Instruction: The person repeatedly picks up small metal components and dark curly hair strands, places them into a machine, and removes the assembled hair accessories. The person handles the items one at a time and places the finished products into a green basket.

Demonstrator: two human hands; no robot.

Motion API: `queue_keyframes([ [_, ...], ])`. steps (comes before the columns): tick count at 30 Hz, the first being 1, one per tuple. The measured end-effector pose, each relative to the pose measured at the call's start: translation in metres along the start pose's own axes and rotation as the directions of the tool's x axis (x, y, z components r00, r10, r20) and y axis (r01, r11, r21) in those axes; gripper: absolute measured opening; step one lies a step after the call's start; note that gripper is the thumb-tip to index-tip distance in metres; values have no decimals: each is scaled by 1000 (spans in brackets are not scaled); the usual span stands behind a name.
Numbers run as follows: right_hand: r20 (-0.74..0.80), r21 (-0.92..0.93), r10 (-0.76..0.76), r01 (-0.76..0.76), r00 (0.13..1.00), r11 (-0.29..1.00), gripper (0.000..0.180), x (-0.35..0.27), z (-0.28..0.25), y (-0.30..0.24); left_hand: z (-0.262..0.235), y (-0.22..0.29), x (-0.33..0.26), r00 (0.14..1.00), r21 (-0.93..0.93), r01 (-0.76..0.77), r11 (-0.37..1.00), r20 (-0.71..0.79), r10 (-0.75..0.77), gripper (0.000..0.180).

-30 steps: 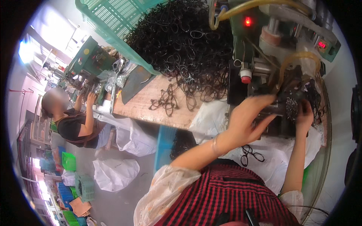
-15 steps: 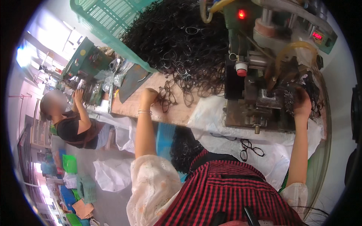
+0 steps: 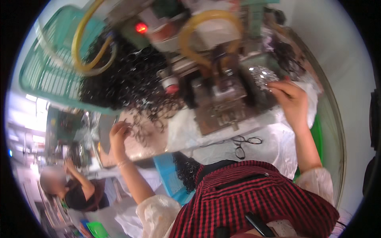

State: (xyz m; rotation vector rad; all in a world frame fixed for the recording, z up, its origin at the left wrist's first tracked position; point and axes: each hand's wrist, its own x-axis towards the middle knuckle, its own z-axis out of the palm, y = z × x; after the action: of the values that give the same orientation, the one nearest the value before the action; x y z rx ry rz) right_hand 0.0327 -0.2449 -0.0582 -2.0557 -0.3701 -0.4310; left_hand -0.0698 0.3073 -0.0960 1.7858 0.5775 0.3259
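At the bench's left edge my left hand (image 3: 118,135) has its fingers curled in, beside loose eyeglass frames (image 3: 139,129); whatever is in it is hidden. To the right of the press machine (image 3: 222,99), my right hand (image 3: 293,101) has thumb and fingers pressed together at a pile of small shiny pieces (image 3: 262,77). What the fingertips hold is too small to make out. A big heap of dark eyeglass frames (image 3: 127,71) lies left of the machine. One dark pair of glasses (image 3: 242,146) rests on the white sheet below the machine.
A green basket (image 3: 47,89) stands behind the heap, and a yellow hose (image 3: 77,43) loops in front of it. The machine carries a red button (image 3: 171,88). Below the bench is a blue basket (image 3: 166,170) with dark frames. A co-worker (image 3: 85,192) sits at far left.
The view has swung to the right, so the bench appears shifted left and tilted. My right hand has come toward me from deep beside the machine, its fingertips now on the shiny pile.
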Motion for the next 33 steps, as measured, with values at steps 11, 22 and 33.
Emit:
queue_keyframes([
  [11, 61, 745, 117, -124, 991, 656, 34, 25, 92, -32, 149, -11, -23, 997, -416, -51, 908, -74, 22, 23],
  [22, 147, 549, -9, -74, 989, 833, 60, 8, 58, -71, 135, -14, -44, 867, 517, -223, 827, -282, 411, 23],
  [33, -22, -606, 22, -31, 1000, 795, 22, -26, -18, 56, 175, 89, -115, 942, -211, -335, 918, -100, 320, 11],
])
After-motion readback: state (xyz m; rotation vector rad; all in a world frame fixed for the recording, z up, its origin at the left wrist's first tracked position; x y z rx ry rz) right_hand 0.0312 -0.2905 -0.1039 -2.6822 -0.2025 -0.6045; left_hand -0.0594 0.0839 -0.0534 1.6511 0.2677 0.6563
